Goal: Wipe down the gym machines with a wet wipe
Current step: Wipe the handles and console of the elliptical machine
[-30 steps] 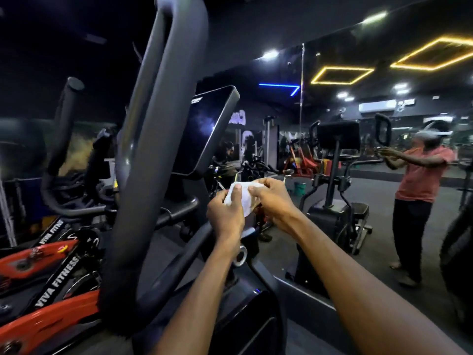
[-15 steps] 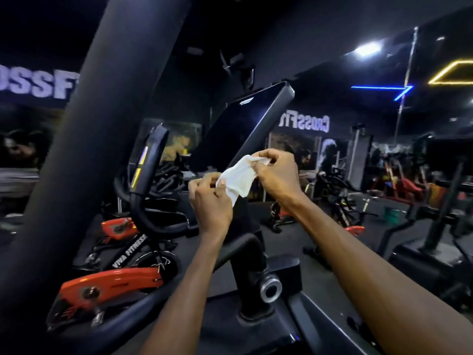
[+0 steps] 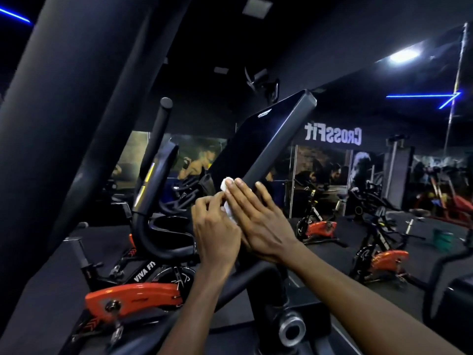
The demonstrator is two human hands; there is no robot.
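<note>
A black tilted console screen (image 3: pixel 258 142) tops the machine in front of me. A white wet wipe (image 3: pixel 227 187) lies against the screen's lower edge. My right hand (image 3: pixel 258 221) presses flat on the wipe with straight fingers, its fingertips reaching the screen's frame. My left hand (image 3: pixel 213 226) sits just left of it, fingers curled and pinching the wipe's near edge. Most of the wipe is hidden under my right hand.
A thick black handle bar (image 3: pixel 58 124) of the machine rises close at the left. Orange and black spin bikes (image 3: pixel 133 295) stand left and right (image 3: pixel 384 260). A mirror wall (image 3: pixel 358 160) runs behind, and a green bucket (image 3: pixel 442 239) sits on the floor.
Both hands held the wipe in the air between them; now they have moved up and forward, and the right hand has flattened the wipe onto the console screen. My view has turned left.
</note>
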